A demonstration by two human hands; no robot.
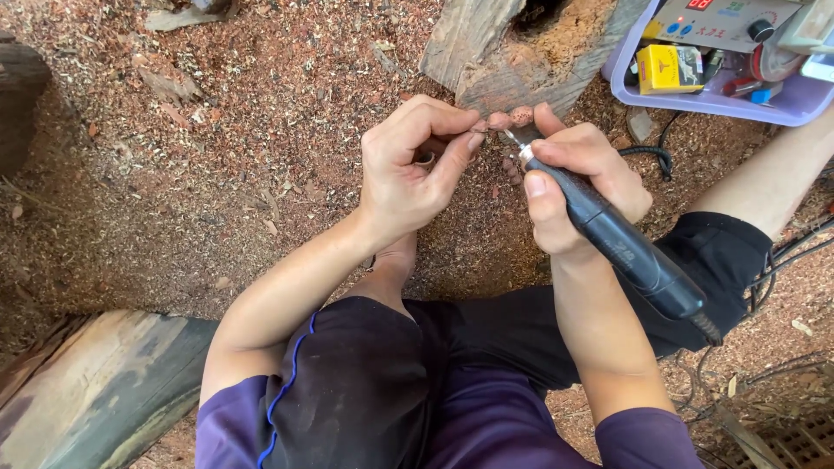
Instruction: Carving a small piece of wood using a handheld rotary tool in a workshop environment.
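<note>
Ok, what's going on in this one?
A person sits on a sawdust-covered floor. The right hand holds a black corded rotary tool like a pen, its tip against a small reddish wooden piece pinched in the left hand. A hollowed log lies just ahead, with a lavender tray of gear beside it.

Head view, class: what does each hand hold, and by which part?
The right hand grips a black rotary tool near its tip, like a pen. The left hand pinches a small reddish wood piece at its end between fingertips.
</note>
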